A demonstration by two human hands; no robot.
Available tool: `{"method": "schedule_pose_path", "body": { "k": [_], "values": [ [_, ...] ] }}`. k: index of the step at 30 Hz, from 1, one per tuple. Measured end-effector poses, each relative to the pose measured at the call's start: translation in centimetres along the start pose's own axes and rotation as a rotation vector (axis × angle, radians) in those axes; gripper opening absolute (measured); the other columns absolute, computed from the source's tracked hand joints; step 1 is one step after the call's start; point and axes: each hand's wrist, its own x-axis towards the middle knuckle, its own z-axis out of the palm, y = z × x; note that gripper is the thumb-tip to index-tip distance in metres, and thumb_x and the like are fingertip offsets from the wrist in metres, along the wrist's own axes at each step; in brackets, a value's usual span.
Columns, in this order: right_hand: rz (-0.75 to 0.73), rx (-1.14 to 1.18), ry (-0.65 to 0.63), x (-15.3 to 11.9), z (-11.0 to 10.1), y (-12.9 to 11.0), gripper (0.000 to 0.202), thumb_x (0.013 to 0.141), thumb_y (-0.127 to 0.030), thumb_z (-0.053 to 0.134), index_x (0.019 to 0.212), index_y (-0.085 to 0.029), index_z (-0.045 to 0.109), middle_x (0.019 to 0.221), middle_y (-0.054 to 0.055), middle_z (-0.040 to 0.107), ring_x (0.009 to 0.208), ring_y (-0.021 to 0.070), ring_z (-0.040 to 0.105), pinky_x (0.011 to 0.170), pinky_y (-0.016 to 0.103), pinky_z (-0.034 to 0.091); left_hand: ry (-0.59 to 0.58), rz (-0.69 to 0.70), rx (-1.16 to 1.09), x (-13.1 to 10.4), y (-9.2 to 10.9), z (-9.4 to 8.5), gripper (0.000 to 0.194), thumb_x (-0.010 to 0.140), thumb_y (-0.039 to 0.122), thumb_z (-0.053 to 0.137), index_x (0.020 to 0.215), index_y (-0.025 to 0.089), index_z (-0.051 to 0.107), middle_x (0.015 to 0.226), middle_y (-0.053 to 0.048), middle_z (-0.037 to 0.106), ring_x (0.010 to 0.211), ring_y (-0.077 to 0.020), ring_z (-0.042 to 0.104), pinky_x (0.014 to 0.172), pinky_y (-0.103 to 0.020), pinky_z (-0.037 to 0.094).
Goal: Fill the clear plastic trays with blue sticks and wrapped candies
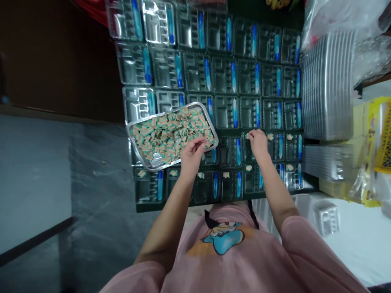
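My left hand (192, 155) is over the near right edge of a metal tray (150, 167), its fingers curled into a pinch. Whatever is between those fingertips is too small to make out. Heaped in the tray are many small orange-and-green striped squares (166, 132). My right hand (258, 143) pinches a small striped square (247, 136) at the top left corner of a clear plastic blister tray (249, 152). More of these squares lie in the upper compartments of blister trays in the two nearest rows. Blue pens (238, 152) lie along the blister trays' right sides.
Rows of clear blister trays (224, 75) with blue pens cover the dark green table. The metal tray rests on top of some of them. Tall stacks of nested plastic trays (328, 87) stand at the right, beside yellow packaging (374, 154) and plastic bags (357, 16).
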Motion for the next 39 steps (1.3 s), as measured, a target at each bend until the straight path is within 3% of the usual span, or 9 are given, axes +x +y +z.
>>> {"method": "schedule_pose_path", "body": {
  "k": [9, 14, 22, 30, 39],
  "values": [
    [-0.099, -0.239, 0.019, -0.7, 0.7, -0.3, 0.02, 0.09, -0.017, 0.047, 0.084, -0.016, 0.066, 0.084, 0.01, 0.06, 0.083, 0.0226, 0.048, 0.078, 0.035, 0.039, 0.081, 0.141, 0.354, 2.1, 0.4, -3.5, 0.025, 0.08, 0.027, 0.059, 0.1, 0.018, 0.072, 0.096, -0.006, 0.07, 0.082, -0.0171, 0.064, 0.073, -0.029, 0.051],
    [-0.146, -0.215, 0.029, -1.3, 0.8, -0.2, 0.024, 0.091, -0.016, 0.044, 0.09, -0.016, 0.067, 0.09, 0.012, 0.063, 0.087, 0.0237, 0.051, 0.083, 0.036, 0.04, 0.051, 0.227, 0.468, 2.5, 0.3, -4.4, 0.026, 0.082, 0.025, 0.059, 0.103, 0.018, 0.072, 0.094, -0.006, 0.069, 0.084, -0.0178, 0.063, 0.077, -0.029, 0.05],
    [0.107, 0.025, 0.135, -0.8, 0.7, -0.6, 0.013, 0.082, -0.014, 0.051, 0.085, -0.016, 0.063, 0.088, 0.006, 0.058, 0.078, 0.0172, 0.053, 0.08, 0.032, 0.043, 0.035, 0.227, 0.454, 2.7, 0.2, -6.2, 0.026, 0.083, 0.027, 0.06, 0.105, 0.019, 0.072, 0.098, -0.005, 0.07, 0.086, -0.0179, 0.063, 0.079, -0.03, 0.049],
    [0.159, -0.014, 0.147, -0.9, -0.1, -0.7, 0.013, 0.083, -0.021, 0.052, 0.086, -0.017, 0.064, 0.086, 0.006, 0.059, 0.077, 0.018, 0.053, 0.082, 0.034, 0.043, 0.023, 0.226, 0.405, 3.5, 0.5, -7.5, 0.025, 0.082, 0.028, 0.062, 0.104, 0.021, 0.072, 0.096, -0.005, 0.069, 0.087, -0.0184, 0.063, 0.079, -0.03, 0.049],
    [0.294, -0.102, 0.119, 0.5, 0.9, -1.2, 0.011, 0.074, -0.012, 0.049, 0.075, -0.018, 0.058, 0.075, 0.004, 0.054, 0.073, 0.019, 0.048, 0.077, 0.033, 0.041, -0.007, 0.245, 0.427, 4.5, 0.9, -8.1, 0.024, 0.083, 0.026, 0.059, 0.102, 0.02, 0.072, 0.095, -0.005, 0.069, 0.082, -0.0174, 0.062, 0.078, -0.03, 0.049]
  ]
}}
